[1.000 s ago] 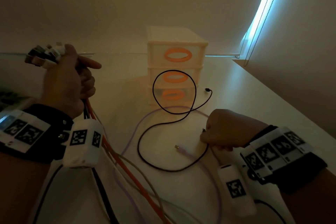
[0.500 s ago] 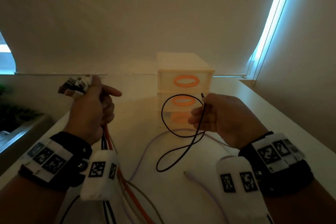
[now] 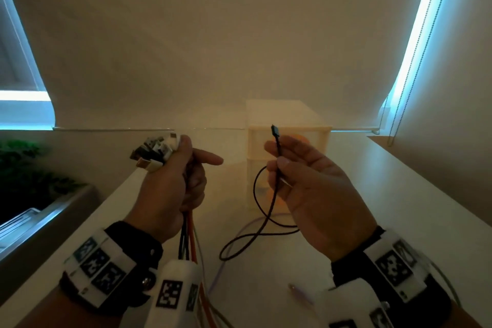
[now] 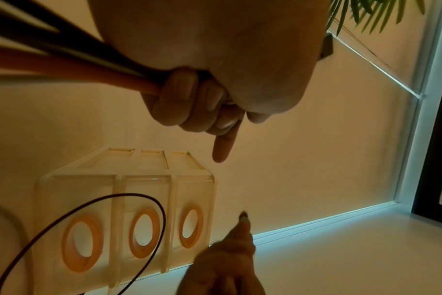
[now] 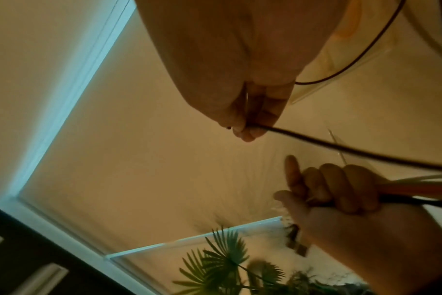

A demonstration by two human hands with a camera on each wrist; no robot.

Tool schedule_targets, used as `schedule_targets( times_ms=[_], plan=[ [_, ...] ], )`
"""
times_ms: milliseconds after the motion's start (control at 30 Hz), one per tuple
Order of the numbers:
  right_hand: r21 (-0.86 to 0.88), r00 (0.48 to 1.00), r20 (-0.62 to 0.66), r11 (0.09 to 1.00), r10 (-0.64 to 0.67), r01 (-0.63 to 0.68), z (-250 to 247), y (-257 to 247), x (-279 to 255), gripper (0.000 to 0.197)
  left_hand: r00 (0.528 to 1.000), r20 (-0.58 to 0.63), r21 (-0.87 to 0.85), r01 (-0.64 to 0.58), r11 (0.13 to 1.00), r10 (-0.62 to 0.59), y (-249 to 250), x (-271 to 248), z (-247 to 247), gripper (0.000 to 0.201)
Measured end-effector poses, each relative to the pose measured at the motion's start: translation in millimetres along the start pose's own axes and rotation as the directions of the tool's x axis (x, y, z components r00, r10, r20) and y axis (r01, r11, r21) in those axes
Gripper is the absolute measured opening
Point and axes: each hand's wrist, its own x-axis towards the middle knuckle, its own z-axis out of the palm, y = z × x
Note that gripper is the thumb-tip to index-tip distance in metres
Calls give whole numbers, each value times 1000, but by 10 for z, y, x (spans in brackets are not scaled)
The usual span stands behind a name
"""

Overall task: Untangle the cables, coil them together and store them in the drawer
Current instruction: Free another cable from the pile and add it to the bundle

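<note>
Left hand fingers clenched round cable bundle (index finger extended); right hand pinches black cable.

- two hands are showing: left hand, right hand
- one drawer unit is standing, with three orange ring handles
- one thin black cable is looping
- one lilac cable is lying
- one cable bundle; strand count unclear

White table under warm, dim light. Pale roller blind fills the far side, its bottom bar just above table level; daylight glows blue along its edges. Bead chain hangs at the right. Green potted plant sits left of the table; its fronds show in the right wrist view.
</note>
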Motion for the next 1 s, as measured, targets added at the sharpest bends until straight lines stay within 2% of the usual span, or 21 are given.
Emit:
schedule_targets(
  times_ms=[100, 200, 267, 367, 433, 500, 567, 633, 667, 733, 833, 900, 967, 1000],
  plan=[
    [-258, 1000, 26, 966, 0, 7, 128, 232, 9, 21, 998, 45, 41, 31, 999, -33, 23, -51, 63, 57],
    [-504, 996, 65, 859, -65, 89, 254, 398, 40, 20, 992, 79, 70, 88, 994, -94, 23, -103, 112, 48],
    [-558, 991, 91, 819, -98, 132, 333, 417, 77, 18, 990, 92, 83, 100, 992, -107, 13, -111, 132, 41],
    [-602, 982, 117, 776, -150, 190, 411, 400, 110, 19, 989, 129, 102, 61, 993, -74, 35, -127, 156, 48],
    [-619, 981, 124, 762, -148, 193, 444, 405, 95, 22, 991, 117, 105, 50, 993, -62, 61, -139, 158, 44],
    [-603, 990, 122, 787, -67, 127, 455, 421, 47, 21, 994, 79, 60, 66, 996, -70, 71, -135, 160, 47],
    [-553, 989, 86, 832, 117, -50, 426, 417, -13, 17, 997, 48, -22, 67, 998, -66, 77, -102, 131, 53],
    [-522, 938, 53, 810, 343, -266, 357, 371, -76, 15, 998, 1, -133, 59, 989, -60, 101, -54, 62, 52],
    [-533, 906, 60, 781, 419, -325, 310, 339, -110, 16, 997, -32, -179, 62, 982, -69, 110, -22, 9, 52],
    [-611, 887, 80, 726, 454, -316, 186, 292, -152, 25, 994, -63, -232, 77, 970, -94, 144, 2, -17, 55],
    [-736, 912, 59, 635, 405, -235, 7, 270, -162, 31, 991, 1, -312, 127, 941, -134, 130, -29, 75, 56],
    [-799, 908, 50, 562, 416, -213, -98, 275, -177, 30, 986, 23, -410, 157, 898, -162, 129, -38, 130, 56],
    [-866, 891, 38, 459, 452, -196, -202, 282, -201, 29, 987, -11, -513, 132, 848, -161, 166, -22, 119, 55],
    [-873, 879, 30, 441, 475, -208, -244, 272, -210, 29, 987, -36, -553, 112, 826, -158, 191, -11, 96, 54]
  ],
)
